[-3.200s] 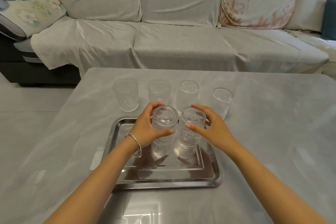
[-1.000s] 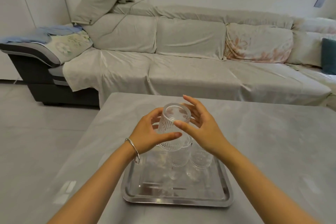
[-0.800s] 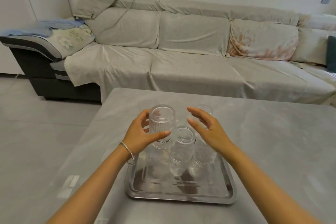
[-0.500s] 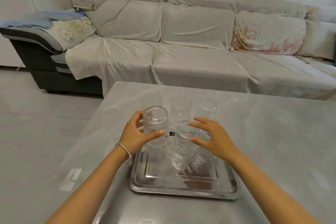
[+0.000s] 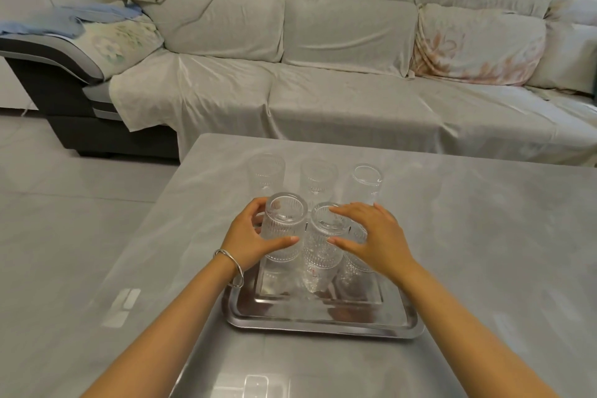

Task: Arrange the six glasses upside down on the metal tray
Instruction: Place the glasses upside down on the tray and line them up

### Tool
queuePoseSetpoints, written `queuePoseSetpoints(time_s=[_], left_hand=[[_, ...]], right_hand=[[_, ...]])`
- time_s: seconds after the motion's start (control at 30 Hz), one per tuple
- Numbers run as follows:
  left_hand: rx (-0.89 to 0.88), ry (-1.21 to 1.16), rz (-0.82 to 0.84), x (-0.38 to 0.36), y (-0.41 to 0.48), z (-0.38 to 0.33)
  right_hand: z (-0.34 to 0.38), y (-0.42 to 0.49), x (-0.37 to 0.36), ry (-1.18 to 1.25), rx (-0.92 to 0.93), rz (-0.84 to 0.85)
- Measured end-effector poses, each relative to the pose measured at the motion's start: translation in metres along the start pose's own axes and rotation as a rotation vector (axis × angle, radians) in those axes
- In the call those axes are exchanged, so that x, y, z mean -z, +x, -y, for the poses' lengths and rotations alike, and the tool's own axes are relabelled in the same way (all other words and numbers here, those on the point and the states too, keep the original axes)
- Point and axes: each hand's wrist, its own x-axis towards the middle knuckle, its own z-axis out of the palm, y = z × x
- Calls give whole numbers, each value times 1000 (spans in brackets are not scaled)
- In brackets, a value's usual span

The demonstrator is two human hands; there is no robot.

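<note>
The left hand point(image 5: 248, 237) is holding a ribbed glass point(image 5: 284, 229) upside down, with the fingers point(image 5: 284, 241) wrapped around its side, over the far left part of the metal tray point(image 5: 323, 321). I cannot tell if its rim is already touching the tray. The right hand point(image 5: 371, 241) is resting with spread, open fingers over two other inverted glasses: the middle glass point(image 5: 323, 245) and, mostly hidden under the palm, the right glass point(image 5: 353, 263). It is not gripping either of them.

In my judgement the risk is this: the held glass is coming very close beside the middle glass, so if it is lowered tilted, the glass walls can knock together, and one can tip or slide on the smooth metal. The hand covering the other two can also push them.

Counting: six glasses in total. Three are at the tray, and three are standing on the table point(image 5: 484, 236) just behind the tray, namely the far left glass point(image 5: 266, 171), the far middle glass point(image 5: 318, 176) and the far right glass point(image 5: 366, 182). There is one tray. So the task seems about half done.
</note>
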Motion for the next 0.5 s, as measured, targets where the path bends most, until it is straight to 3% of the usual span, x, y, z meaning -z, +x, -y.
queuePoseSetpoints(time_s=[0.5], left_hand=[[48,25,39,-3,2,15]], right_hand=[[0,1,0,-2,0,6]])
